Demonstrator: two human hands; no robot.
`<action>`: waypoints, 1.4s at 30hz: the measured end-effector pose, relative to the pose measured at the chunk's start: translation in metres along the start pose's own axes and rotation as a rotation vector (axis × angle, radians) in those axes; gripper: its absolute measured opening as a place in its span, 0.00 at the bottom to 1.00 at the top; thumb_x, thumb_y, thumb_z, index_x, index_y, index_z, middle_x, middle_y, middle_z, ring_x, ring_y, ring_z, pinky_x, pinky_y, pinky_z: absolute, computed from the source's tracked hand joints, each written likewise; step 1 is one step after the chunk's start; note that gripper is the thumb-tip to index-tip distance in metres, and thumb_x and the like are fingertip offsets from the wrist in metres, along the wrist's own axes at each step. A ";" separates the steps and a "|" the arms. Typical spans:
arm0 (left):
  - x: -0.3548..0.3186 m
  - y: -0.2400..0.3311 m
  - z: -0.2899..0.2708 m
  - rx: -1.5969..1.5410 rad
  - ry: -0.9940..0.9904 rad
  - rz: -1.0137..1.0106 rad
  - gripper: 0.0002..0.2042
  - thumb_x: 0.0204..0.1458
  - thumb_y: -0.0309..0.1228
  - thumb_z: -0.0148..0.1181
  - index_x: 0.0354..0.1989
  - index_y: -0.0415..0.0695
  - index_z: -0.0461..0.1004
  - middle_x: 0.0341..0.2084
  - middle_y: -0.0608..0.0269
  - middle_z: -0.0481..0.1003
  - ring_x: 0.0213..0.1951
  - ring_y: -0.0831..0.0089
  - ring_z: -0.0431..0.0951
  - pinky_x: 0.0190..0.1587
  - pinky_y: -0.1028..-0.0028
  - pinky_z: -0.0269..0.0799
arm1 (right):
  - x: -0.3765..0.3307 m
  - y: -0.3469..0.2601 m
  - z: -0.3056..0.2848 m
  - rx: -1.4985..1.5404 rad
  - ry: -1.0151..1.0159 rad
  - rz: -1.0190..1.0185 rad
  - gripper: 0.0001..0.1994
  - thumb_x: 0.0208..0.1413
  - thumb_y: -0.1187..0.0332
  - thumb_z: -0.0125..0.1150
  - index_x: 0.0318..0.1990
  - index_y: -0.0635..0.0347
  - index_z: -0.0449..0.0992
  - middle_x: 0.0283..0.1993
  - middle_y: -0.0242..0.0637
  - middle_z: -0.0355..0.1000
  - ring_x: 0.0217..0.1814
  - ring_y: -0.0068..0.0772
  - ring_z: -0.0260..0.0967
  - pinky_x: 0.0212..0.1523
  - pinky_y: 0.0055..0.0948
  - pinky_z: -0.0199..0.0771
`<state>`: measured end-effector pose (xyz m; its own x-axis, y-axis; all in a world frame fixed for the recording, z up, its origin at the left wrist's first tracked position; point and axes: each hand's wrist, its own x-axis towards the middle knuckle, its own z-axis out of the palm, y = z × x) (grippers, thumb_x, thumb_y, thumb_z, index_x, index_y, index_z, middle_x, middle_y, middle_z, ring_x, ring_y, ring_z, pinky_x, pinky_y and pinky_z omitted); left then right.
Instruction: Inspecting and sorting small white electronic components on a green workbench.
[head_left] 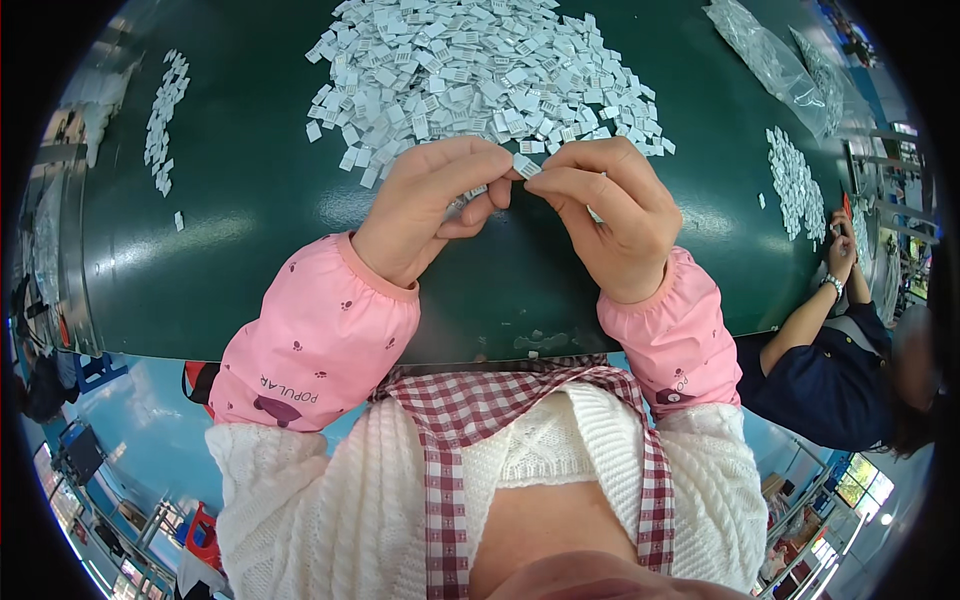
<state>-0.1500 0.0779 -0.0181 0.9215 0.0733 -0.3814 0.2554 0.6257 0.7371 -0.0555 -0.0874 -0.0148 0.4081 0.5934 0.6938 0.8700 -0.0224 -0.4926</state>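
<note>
Between my fingertips is a small white piece with metal contact strips (526, 167), its flat striped face turned up. My left hand (425, 205) pinches it from the left side, fingers curled inward. From the right, my right hand (615, 205) pinches its edge between thumb and forefinger. Light bits show under the curled fingers of both hands; whether these are held or lie on the table cannot be made out. Just beyond my hands spreads a big heap of the same white pieces (470, 75), lying in all directions.
The green table (480, 300) has its near edge at my apron. A narrow row of white pieces (163, 125) lies at the left, another pile (795, 185) at the right. Clear plastic bags (770, 60) rest at the far right. Another person (840, 360) works at the right edge.
</note>
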 end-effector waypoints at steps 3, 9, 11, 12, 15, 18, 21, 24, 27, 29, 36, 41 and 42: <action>0.001 0.000 -0.001 0.004 -0.009 -0.013 0.08 0.59 0.29 0.54 0.38 0.36 0.72 0.26 0.59 0.72 0.19 0.84 0.60 0.17 0.89 0.48 | -0.001 -0.001 0.002 0.001 0.011 -0.018 0.11 0.37 0.86 0.67 0.30 0.60 0.82 0.34 0.32 0.74 0.30 0.25 0.65 0.27 0.20 0.64; 0.001 0.000 -0.001 -0.010 -0.037 -0.040 0.07 0.58 0.30 0.54 0.36 0.38 0.72 0.25 0.59 0.71 0.19 0.85 0.60 0.17 0.89 0.47 | -0.002 -0.002 0.007 -0.051 0.057 -0.055 0.08 0.35 0.80 0.66 0.26 0.57 0.79 0.32 0.27 0.74 0.28 0.26 0.65 0.31 0.24 0.66; 0.001 0.000 0.000 -0.014 -0.040 -0.039 0.07 0.58 0.30 0.54 0.36 0.38 0.72 0.25 0.59 0.71 0.19 0.85 0.60 0.17 0.89 0.47 | -0.001 -0.002 0.007 -0.054 0.057 -0.063 0.08 0.35 0.80 0.66 0.26 0.57 0.79 0.31 0.27 0.74 0.28 0.26 0.65 0.31 0.24 0.66; 0.001 0.000 0.000 -0.017 -0.043 -0.039 0.07 0.58 0.30 0.54 0.36 0.38 0.72 0.25 0.59 0.71 0.19 0.85 0.60 0.17 0.89 0.47 | -0.001 -0.002 0.007 -0.057 0.059 -0.069 0.08 0.35 0.80 0.66 0.26 0.57 0.79 0.31 0.27 0.74 0.28 0.26 0.65 0.31 0.24 0.66; 0.001 0.000 0.000 -0.023 -0.049 -0.039 0.07 0.58 0.30 0.54 0.35 0.38 0.72 0.24 0.60 0.71 0.19 0.85 0.59 0.17 0.89 0.47 | -0.001 -0.003 0.006 -0.064 0.061 -0.082 0.08 0.35 0.80 0.66 0.26 0.57 0.79 0.31 0.27 0.74 0.27 0.26 0.65 0.31 0.24 0.65; 0.001 0.000 0.000 -0.028 -0.049 -0.042 0.07 0.58 0.30 0.54 0.36 0.38 0.72 0.24 0.60 0.71 0.19 0.85 0.59 0.17 0.89 0.47 | -0.002 -0.002 0.004 -0.061 0.018 -0.091 0.11 0.35 0.83 0.67 0.29 0.58 0.81 0.33 0.30 0.74 0.30 0.26 0.65 0.30 0.22 0.66; 0.001 0.000 -0.001 -0.033 -0.049 -0.043 0.07 0.58 0.30 0.54 0.36 0.38 0.72 0.24 0.60 0.71 0.18 0.85 0.59 0.17 0.89 0.47 | -0.002 -0.003 0.001 -0.023 -0.005 -0.050 0.12 0.37 0.84 0.67 0.32 0.60 0.81 0.34 0.32 0.75 0.32 0.27 0.66 0.31 0.21 0.67; 0.001 0.000 -0.002 -0.042 -0.047 -0.040 0.07 0.58 0.29 0.54 0.36 0.38 0.72 0.24 0.59 0.71 0.18 0.85 0.59 0.17 0.89 0.47 | -0.002 -0.004 -0.002 0.094 -0.032 0.082 0.12 0.41 0.83 0.67 0.36 0.62 0.81 0.36 0.34 0.75 0.34 0.27 0.67 0.36 0.21 0.68; 0.002 0.000 -0.004 -0.054 -0.060 -0.053 0.06 0.58 0.29 0.54 0.36 0.38 0.72 0.24 0.59 0.71 0.18 0.85 0.59 0.17 0.90 0.46 | 0.001 0.000 -0.006 0.360 -0.054 0.378 0.12 0.44 0.82 0.67 0.39 0.64 0.80 0.39 0.35 0.74 0.37 0.27 0.67 0.40 0.21 0.68; 0.002 0.001 -0.005 -0.065 -0.073 -0.064 0.06 0.58 0.29 0.54 0.36 0.37 0.72 0.24 0.59 0.71 0.18 0.86 0.59 0.16 0.90 0.46 | 0.003 0.003 -0.007 0.627 -0.076 0.674 0.13 0.47 0.81 0.66 0.42 0.65 0.79 0.42 0.37 0.74 0.40 0.28 0.68 0.44 0.22 0.68; 0.002 0.001 -0.006 -0.065 -0.089 -0.083 0.07 0.58 0.28 0.53 0.36 0.37 0.72 0.24 0.58 0.71 0.18 0.86 0.59 0.16 0.90 0.45 | -0.003 0.011 -0.002 0.746 -0.202 0.688 0.12 0.50 0.73 0.68 0.43 0.63 0.81 0.41 0.34 0.75 0.38 0.23 0.68 0.41 0.19 0.66; 0.003 0.000 -0.008 -0.075 -0.099 -0.083 0.07 0.58 0.28 0.53 0.36 0.36 0.72 0.24 0.58 0.71 0.18 0.86 0.59 0.16 0.90 0.46 | -0.005 0.012 -0.001 0.771 -0.196 0.687 0.11 0.51 0.73 0.68 0.43 0.64 0.81 0.41 0.34 0.76 0.38 0.23 0.68 0.41 0.19 0.65; 0.003 0.000 -0.008 -0.077 -0.098 -0.083 0.07 0.58 0.28 0.53 0.37 0.36 0.72 0.24 0.58 0.71 0.18 0.86 0.59 0.15 0.90 0.46 | -0.004 0.012 0.000 0.778 -0.195 0.690 0.11 0.51 0.73 0.68 0.43 0.64 0.81 0.41 0.34 0.76 0.38 0.23 0.68 0.40 0.19 0.65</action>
<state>-0.1499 0.0845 -0.0233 0.9232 -0.0549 -0.3803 0.3122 0.6842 0.6591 -0.0470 -0.0906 -0.0234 0.6351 0.7689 0.0733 0.0217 0.0771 -0.9968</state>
